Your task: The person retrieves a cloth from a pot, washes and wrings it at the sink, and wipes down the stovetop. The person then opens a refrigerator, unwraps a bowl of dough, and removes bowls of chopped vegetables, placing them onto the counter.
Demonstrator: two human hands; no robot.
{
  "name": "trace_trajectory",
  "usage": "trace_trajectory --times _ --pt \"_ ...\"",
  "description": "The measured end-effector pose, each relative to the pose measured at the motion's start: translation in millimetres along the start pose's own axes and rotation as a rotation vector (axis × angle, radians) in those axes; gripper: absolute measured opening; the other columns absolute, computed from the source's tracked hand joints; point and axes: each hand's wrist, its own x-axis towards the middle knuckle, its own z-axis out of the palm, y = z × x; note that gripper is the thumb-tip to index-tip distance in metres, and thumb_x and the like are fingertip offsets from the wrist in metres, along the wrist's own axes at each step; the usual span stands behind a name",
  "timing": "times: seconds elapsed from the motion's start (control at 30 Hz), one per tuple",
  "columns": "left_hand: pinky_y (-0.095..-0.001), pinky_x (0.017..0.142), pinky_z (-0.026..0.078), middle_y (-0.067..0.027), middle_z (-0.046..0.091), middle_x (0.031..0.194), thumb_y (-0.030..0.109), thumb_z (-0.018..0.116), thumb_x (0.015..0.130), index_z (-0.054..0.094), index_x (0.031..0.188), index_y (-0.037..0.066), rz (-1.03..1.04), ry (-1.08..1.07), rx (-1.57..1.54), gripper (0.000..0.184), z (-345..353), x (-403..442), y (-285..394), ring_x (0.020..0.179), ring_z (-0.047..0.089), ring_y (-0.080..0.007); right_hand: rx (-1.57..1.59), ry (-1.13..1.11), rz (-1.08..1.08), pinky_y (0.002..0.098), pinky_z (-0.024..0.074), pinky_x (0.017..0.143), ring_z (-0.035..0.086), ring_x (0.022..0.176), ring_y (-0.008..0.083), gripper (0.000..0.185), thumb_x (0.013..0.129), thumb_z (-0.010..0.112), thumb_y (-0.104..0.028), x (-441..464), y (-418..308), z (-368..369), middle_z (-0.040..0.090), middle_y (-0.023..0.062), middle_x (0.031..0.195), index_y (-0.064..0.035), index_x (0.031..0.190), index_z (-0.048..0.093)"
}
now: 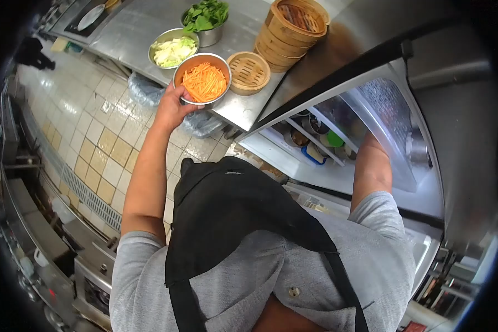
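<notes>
My left hand [180,105] grips the near rim of a metal bowl [227,69] of shredded carrots [205,82], at the edge of the steel counter. Whether the bowl also rests on the counter is hard to tell. Just behind it are a bowl of chopped pale-green cabbage-like vegetable [174,51] and a metal pot of green leaves [206,16]. A small bamboo steamer [249,72] sits right beside the carrots. My right forearm [372,166] reaches into the open fridge [337,177]; the hand is hidden behind a translucent panel, fingers unseen.
Stacked bamboo steamers [286,39] stand on the counter [138,25] by the fridge. Inside the fridge are several containers, one with a green lid [334,139]. Plastic bags [145,90] hang below the counter edge. Tiled floor [102,144] and a stove [91,290] lie to the left.
</notes>
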Motion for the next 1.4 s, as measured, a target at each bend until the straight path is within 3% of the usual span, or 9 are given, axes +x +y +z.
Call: trace_trajectory --times 0.63,0.67,0.7,0.77,0.83,0.87,0.97,1.17,1.4 --pt "-0.0364 0.098 0.042 -0.0125 0.049 0.111 0.004 0.087 0.058 0.051 0.075 0.007 -0.018 0.016 -0.005 0.039 6.8 0.8 -6.1 0.110 0.052 -0.0287 -0.241 0.056 -0.147 0.0411 0.0370 0.105 0.048 0.122 0.0344 0.046 0.092 0.050 -0.039 -36.5 -1.0 65.1 0.054 0.0172 0.131 -0.0081 0.126 0.056" --pt "-0.0405 0.100 0.042 -0.0221 0.044 0.136 0.018 0.088 0.059 0.052 0.076 0.006 -0.069 -0.029 0.063 0.041 2.7 1.3 -1.3 0.120 0.049 -0.0386 -0.274 0.081 -0.175 0.0412 0.0368 0.105 0.048 0.123 0.0345 0.047 0.092 0.050 -0.039 -42.1 5.6 70.8 0.053 0.0172 0.132 -0.0081 0.126 0.056" --pt "-0.0405 0.100 0.042 -0.0221 0.044 0.136 0.018 0.088 0.059 0.052 0.076 0.006 -0.060 -0.041 0.066 0.041 4.1 2.4 -5.7 0.120 0.049 -0.0386 -0.270 0.093 -0.181 0.0412 0.0367 0.105 0.048 0.123 0.0347 0.047 0.092 0.050 -0.039 -49.6 12.2 77.0 0.053 0.0171 0.132 -0.0082 0.126 0.056" --pt "-0.0452 0.105 0.037 -0.0294 0.029 0.146 0.024 0.089 0.057 0.056 0.081 0.008 0.160 0.116 0.256 0.043 11.4 5.5 -17.1 0.125 0.043 -0.0442 0.071 -0.091 0.135 0.0410 0.0368 0.105 0.048 0.123 0.0351 0.044 0.091 0.051 -0.037 -72.8 -10.7 41.6 0.054 0.0167 0.132 -0.0087 0.125 0.058" --pt "-0.0469 0.107 0.033 -0.0318 0.021 0.149 0.026 0.089 0.056 0.059 0.084 0.010 0.164 0.151 0.287 0.044 13.2 6.2 -21.8 0.127 0.040 -0.0462 0.329 0.280 0.124 0.0370 0.0498 0.078 0.062 0.087 0.0224 0.029 0.086 0.067 -0.022 -98.7 -6.8 51.9 0.067 0.0076 0.098 -0.0071 0.111 0.064" --pt "-0.0485 0.109 0.030 -0.0341 0.012 0.151 0.028 0.089 0.055 0.062 0.088 0.012 0.158 0.198 0.319 0.047 15.3 6.9 -23.4 0.130 0.036 -0.0483 0.553 0.477 0.248 0.0298 0.0469 0.069 0.058 0.078 0.0149 0.028 0.079 0.078 -0.017 -112.2 -56.9 -19.1 0.065 0.0046 0.085 -0.0046 0.100 0.064" --pt "-0.0500 0.110 0.028 -0.0358 0.007 0.150 0.030 0.090 0.054 0.064 0.095 0.015 0.226 0.191 0.317 0.051 14.4 11.8 -40.8 0.133 0.033 -0.0485 1.059 0.208 0.567 0.0236 0.0443 0.067 0.055 0.072 0.0105 0.023 0.080 0.077 -0.014 -161.7 -71.9 -62.1 0.061 0.0017 0.079 -0.0032 0.091 0.061" --pt "-0.0364 0.110 0.030 -0.0368 -0.003 0.150 0.031 0.090 0.059 0.064 0.099 0.013 0.181 0.092 0.232 0.051 14.2 19.9 -59.0 0.140 0.024 -0.0432 1.056 0.273 0.502 0.0254 0.0457 0.072 0.056 0.079 0.0123 0.023 0.080 0.075 -0.015 -244.9 -76.6 -102.5 0.063 0.0051 0.084 -0.0009 0.089 0.059" --pt "-0.0368 0.109 0.030 -0.0357 0.001 0.151 0.030 0.086 0.065 0.062 0.106 0.013 0.150 0.026 0.286 0.050 8.6 42.3 -76.2 0.138 0.028 -0.0414 1.136 0.087 0.497 0.0274 0.0468 0.073 0.056 0.080 0.0137 0.021 0.075 0.074 -0.004 -343.6 -118.3 -131.3 0.060 0.0061 0.086 -0.0023 0.087 0.057"
